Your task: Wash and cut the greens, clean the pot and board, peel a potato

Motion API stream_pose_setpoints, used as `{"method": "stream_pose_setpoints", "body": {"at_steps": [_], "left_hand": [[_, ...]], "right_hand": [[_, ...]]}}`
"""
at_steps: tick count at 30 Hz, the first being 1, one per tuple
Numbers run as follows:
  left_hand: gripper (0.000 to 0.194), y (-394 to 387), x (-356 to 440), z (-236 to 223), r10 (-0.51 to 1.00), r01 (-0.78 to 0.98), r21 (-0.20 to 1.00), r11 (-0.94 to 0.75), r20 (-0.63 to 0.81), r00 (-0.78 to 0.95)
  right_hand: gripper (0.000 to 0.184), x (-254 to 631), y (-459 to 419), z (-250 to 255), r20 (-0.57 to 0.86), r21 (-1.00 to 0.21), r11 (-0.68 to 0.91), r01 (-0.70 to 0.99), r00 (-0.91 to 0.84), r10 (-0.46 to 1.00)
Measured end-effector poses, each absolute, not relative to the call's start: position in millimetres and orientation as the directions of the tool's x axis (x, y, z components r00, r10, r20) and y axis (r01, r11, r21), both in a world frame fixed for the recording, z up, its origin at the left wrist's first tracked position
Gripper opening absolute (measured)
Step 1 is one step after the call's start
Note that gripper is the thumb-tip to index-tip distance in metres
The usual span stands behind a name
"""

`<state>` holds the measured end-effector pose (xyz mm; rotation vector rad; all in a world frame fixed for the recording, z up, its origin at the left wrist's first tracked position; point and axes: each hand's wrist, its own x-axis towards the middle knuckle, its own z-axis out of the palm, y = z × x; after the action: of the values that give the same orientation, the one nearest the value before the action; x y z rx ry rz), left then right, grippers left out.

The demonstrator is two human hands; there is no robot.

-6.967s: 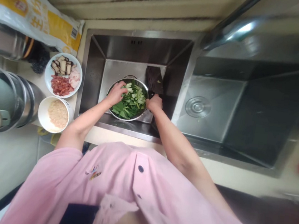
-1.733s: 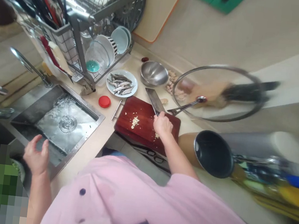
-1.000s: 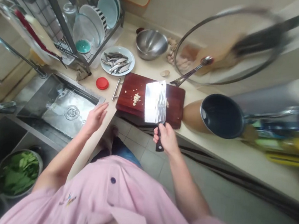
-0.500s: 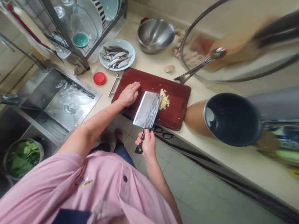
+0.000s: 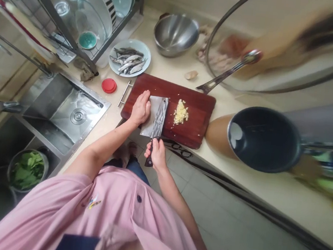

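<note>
My right hand (image 5: 157, 154) is closed around the dark handle of a cleaver (image 5: 157, 118), at the front edge of a reddish-brown cutting board (image 5: 194, 128). The broad blade lies over the board's left half, streaked and wet-looking. My left hand (image 5: 141, 108) is on the board at the blade's left side, its fingers stretched forward and close together; whether it touches the steel I cannot tell. To the right of the blade sits a small heap of finely chopped pale yellow pieces, like minced garlic (image 5: 181, 112), with crumbs scattered around it.
Behind the board stand a plate of small fish (image 5: 146, 48) and a steel bowl (image 5: 176, 36). A red lid (image 5: 108, 86) lies left, beside the sink (image 5: 91, 126). At right are a dark pot (image 5: 263, 140) and a leaning glass lid (image 5: 274, 91). Leafy greens (image 5: 27, 170) fill a pot lower left.
The cleaver has moved left in my right hand, away from the chopped heap and up beside my left hand. My left hand has shifted slightly left.
</note>
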<state>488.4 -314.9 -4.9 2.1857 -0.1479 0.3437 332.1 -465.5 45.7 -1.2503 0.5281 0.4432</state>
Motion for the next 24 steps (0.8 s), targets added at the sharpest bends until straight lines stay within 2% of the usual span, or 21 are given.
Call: {"method": "stream_pose_setpoints", "body": {"at_steps": [4,8,14,18,24], "left_hand": [[0.060,-316,485,2,0.025,-0.251,0.805,-0.537,0.313,0.949],[0.058,-316,473,16,0.105,-0.220,0.850,-0.478,0.304,0.947],[0.048,-278,437,51,0.338,-0.178,0.868,-0.463,0.359,0.870],[0.046,-202,382,72,0.552,-0.091,0.827,-0.555,0.448,0.703],[0.033,-81,248,75,0.739,0.235,0.733,-0.638,0.499,0.452]], "right_hand": [[0.056,340,-460,48,-0.592,-0.762,0.239,-0.602,0.797,0.120],[0.058,343,-467,59,-0.599,-0.743,0.192,-0.641,0.765,0.236],[0.051,351,-463,89,-0.559,-0.800,-0.044,-0.599,0.715,0.419],[0.046,353,-407,105,-0.547,-0.800,-0.199,-0.565,0.554,0.628],[0.056,309,-278,107,-0.521,-0.799,-0.390,-0.458,0.203,0.829]]}}
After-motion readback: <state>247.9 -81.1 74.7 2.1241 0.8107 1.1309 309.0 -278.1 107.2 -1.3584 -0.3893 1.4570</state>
